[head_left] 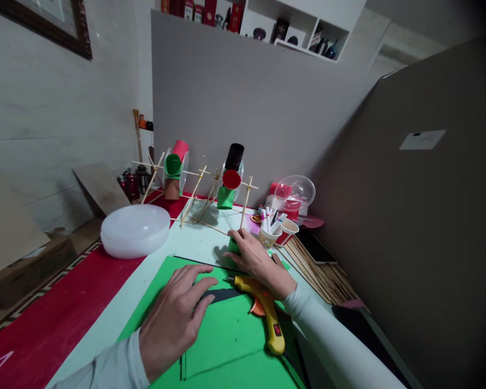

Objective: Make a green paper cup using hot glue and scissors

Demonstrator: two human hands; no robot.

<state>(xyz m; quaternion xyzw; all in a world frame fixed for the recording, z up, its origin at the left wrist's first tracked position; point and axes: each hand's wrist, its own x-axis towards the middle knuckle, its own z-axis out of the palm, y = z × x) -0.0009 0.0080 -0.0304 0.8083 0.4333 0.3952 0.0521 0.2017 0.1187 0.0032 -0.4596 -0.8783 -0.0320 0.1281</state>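
Note:
My left hand [174, 316] lies flat on a green sheet [222, 340], fingers stretched out, its fingertips on a dark strip of paper [221, 295]. My right hand [255, 256] reaches farther forward and its fingers close around a small green piece [234, 246] at the sheet's far edge. A yellow glue gun [267, 313] lies on the sheet just under my right wrist. Beyond stands a frame of thin wooden sticks [202, 200] carrying rolled paper tubes in green [172, 165], pink, red [231, 179] and black.
A white dome-shaped lid [135, 229] sits at the left on the red cloth [65, 313]. Paper cups with markers [273, 227] and a clear plastic container [294, 194] stand at the right. A bundle of wooden skewers [319, 270] lies by the grey partition [409, 227].

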